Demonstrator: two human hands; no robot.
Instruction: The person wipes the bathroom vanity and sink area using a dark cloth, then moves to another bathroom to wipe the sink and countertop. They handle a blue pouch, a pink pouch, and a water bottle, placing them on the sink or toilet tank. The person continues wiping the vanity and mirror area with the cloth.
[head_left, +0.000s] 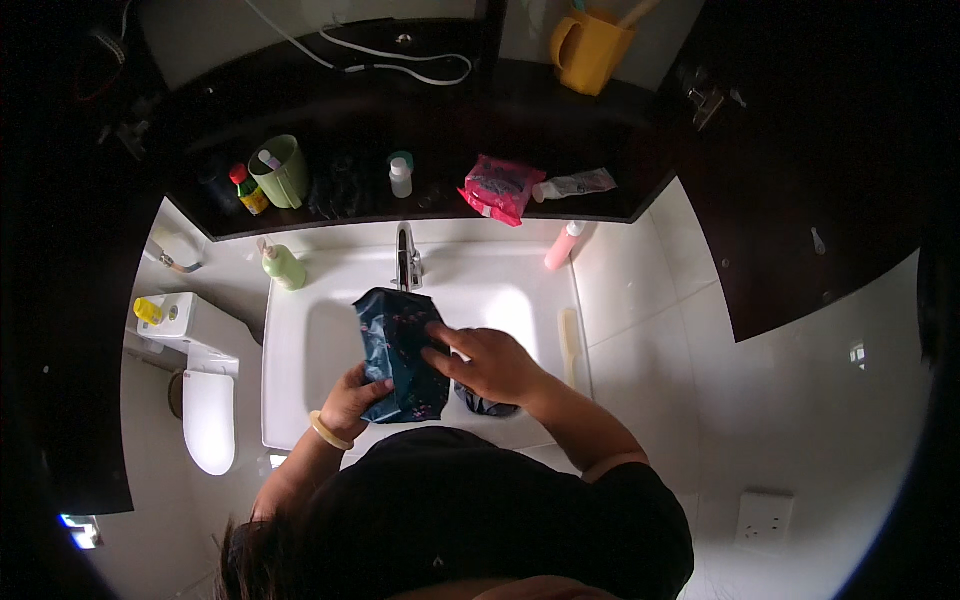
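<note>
A dark blue-green plastic packet (405, 360) with small pink marks is held over the white washbasin (279, 375). My left hand (352, 397), a pale bangle at its wrist, grips the packet's lower left side, thumb on top. My right hand (484, 360) lies against the packet's right side, fingers apart and fingertips on its surface; whether they pinch it cannot be told. Behind the packet stands a chrome faucet (406, 255). Black crumpled material (487, 405) lies in the basin below my right forearm, partly hidden.
A green pump bottle (283, 268), a pink bottle (562, 247) and a pale brush or comb (568, 345) sit around the basin. The dark shelf (435, 127) above holds a green cup (281, 172), a small white bottle (401, 180), a pink packet (501, 187) and a tube (581, 184).
</note>
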